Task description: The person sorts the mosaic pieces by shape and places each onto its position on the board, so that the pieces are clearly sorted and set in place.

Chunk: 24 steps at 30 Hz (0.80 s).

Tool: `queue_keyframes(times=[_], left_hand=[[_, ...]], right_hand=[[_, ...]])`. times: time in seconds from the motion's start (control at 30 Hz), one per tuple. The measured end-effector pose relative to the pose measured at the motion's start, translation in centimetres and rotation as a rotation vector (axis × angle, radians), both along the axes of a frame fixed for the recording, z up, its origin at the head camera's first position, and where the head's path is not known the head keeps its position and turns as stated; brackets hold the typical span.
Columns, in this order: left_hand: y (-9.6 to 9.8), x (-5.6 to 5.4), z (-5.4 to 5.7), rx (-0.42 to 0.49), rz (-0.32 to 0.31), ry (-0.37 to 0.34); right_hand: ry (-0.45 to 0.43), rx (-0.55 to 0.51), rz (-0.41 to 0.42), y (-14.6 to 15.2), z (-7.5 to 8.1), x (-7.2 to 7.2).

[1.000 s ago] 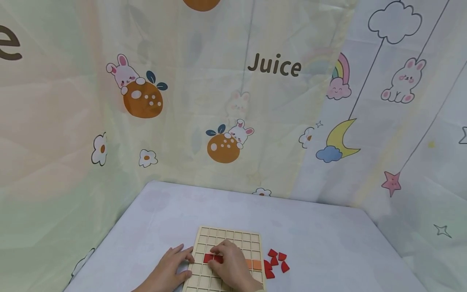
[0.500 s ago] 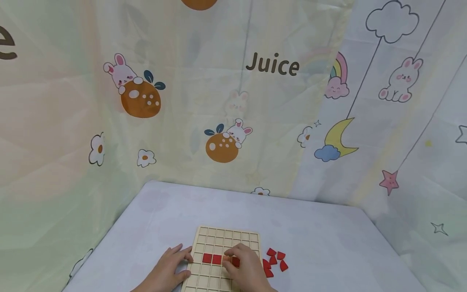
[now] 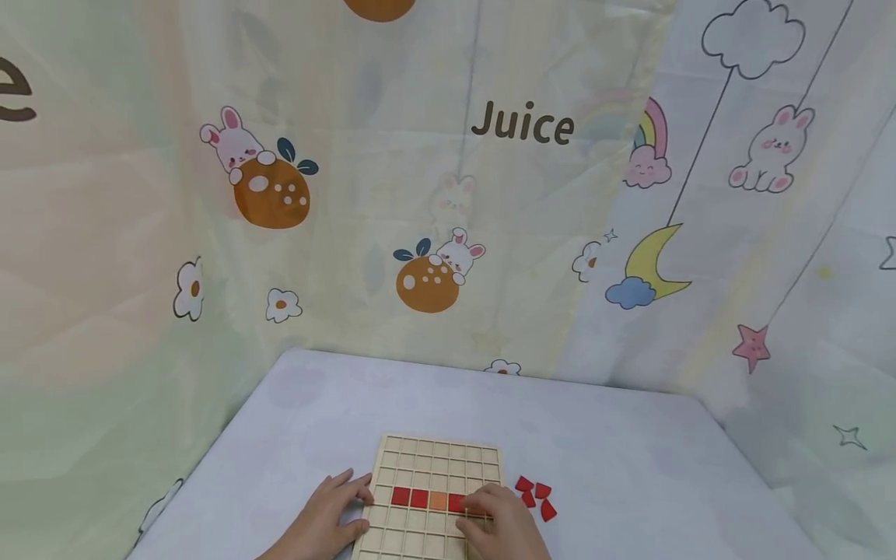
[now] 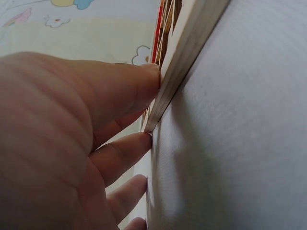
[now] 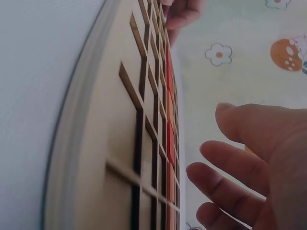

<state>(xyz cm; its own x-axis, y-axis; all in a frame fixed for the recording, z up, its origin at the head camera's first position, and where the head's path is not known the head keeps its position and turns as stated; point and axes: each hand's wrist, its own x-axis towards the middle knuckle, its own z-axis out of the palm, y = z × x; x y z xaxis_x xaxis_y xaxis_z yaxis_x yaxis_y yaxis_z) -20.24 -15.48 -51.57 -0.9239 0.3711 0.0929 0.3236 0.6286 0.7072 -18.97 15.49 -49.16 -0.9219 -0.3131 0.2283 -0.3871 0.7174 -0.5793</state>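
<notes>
A pale wooden grid board (image 3: 392, 537) lies on the table, with one row of coloured square tiles. From the left in that row come two red tiles (image 3: 419, 498), an orange tile (image 3: 438, 500) and another red tile (image 3: 455, 503). My right hand (image 3: 507, 517) hovers over the row's right end and hides part of it. In the right wrist view its thumb and fingers (image 5: 230, 187) are spread apart, holding nothing. My left hand (image 3: 325, 509) rests against the board's left edge. The left wrist view has its thumb (image 4: 139, 86) and extended fingers touching the board's side.
Several loose red pieces (image 3: 549, 509) with rounded sides lie to the right of the board. The white-covered table (image 3: 616, 451) reaches back to printed curtains (image 3: 350, 311) at the far and side edges.
My right hand has moved right, away from the middle of the row. The orange tile at its fingertips half a second ago now lies between red tiles. My left hand stays put.
</notes>
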Motion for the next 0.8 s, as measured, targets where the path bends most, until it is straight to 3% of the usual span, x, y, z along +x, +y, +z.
queue_keyframes(times=[0.13, 0.43, 0.8], left_hand=[[0.2, -0.1, 0.0, -0.008, 0.002, 0.007], [0.4, -0.3, 0.0, -0.008, 0.014, -0.042], [0.4, -0.3, 0.2, -0.018, 0.007, -0.021]], right_hand=[[0.012, 0.0, -0.009, 1.6, -0.1, 0.3], [-0.157, -0.026, -0.009, 4.2, -0.5, 0.6], [-0.156, -0.05, -0.096, 6.6, -0.7, 0.8]])
